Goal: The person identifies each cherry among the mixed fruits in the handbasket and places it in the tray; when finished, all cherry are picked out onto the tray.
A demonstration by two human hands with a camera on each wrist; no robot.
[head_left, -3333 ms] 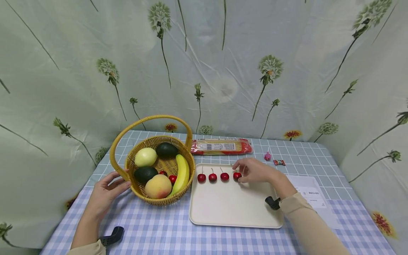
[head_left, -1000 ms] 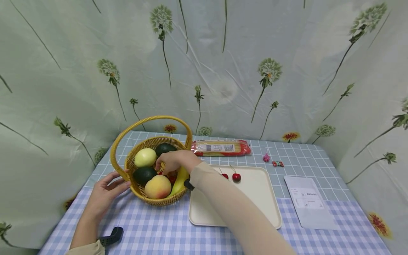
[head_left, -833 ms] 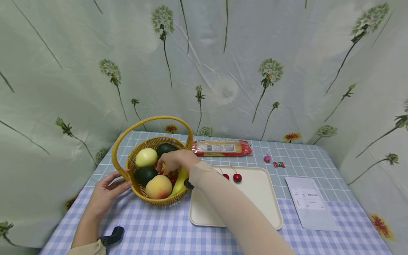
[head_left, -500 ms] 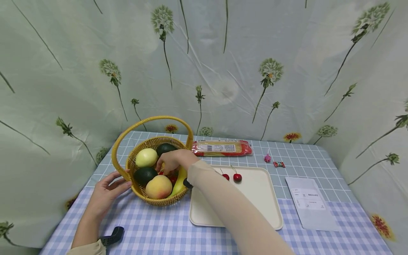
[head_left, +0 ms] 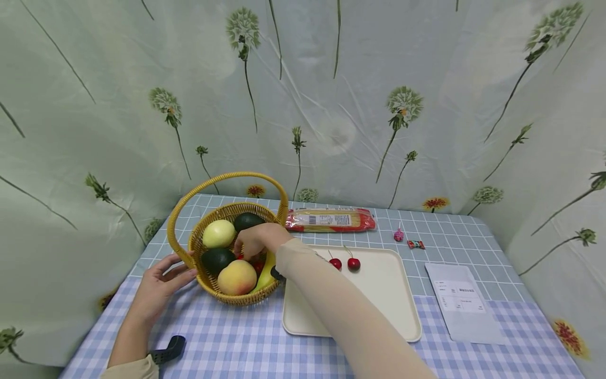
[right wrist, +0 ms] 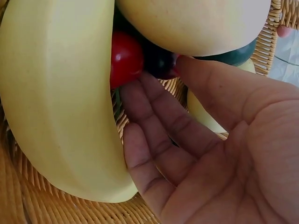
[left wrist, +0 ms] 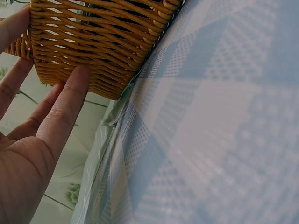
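Observation:
A yellow wicker basket [head_left: 246, 300] on the left of the table holds a peach [head_left: 237, 277], two dark green avocados [head_left: 218, 260], a pale yellow-green fruit [head_left: 219, 233] and a banana [right wrist: 60, 102]. My right hand [head_left: 255, 239] reaches down into it. Deep between the banana and peach, its thumb and fingertips pinch a dark red cherry [right wrist: 159, 61], with a brighter red cherry [right wrist: 127, 59] alongside. My left hand [head_left: 163, 281] rests relaxed fingers against the basket's outer left side near the handle. Two stemmed cherries [head_left: 353, 264] show on the cream tray [head_left: 379, 310]; my right sleeve hides the tray's left part.
Behind the tray lies a red-ended noodle packet [head_left: 331, 220]. A pink lollipop [head_left: 399, 235] and a small wrapped candy [head_left: 416, 245] are at the back right. A grey labelled mailer [head_left: 464, 302] lies right of the tray. The basket handle [head_left: 229, 175] arches high.
My right hand has left the rightmost cherry on the tray and moved left into the basket. Over the last second it stays there almost unmoved. The left hand keeps its place.

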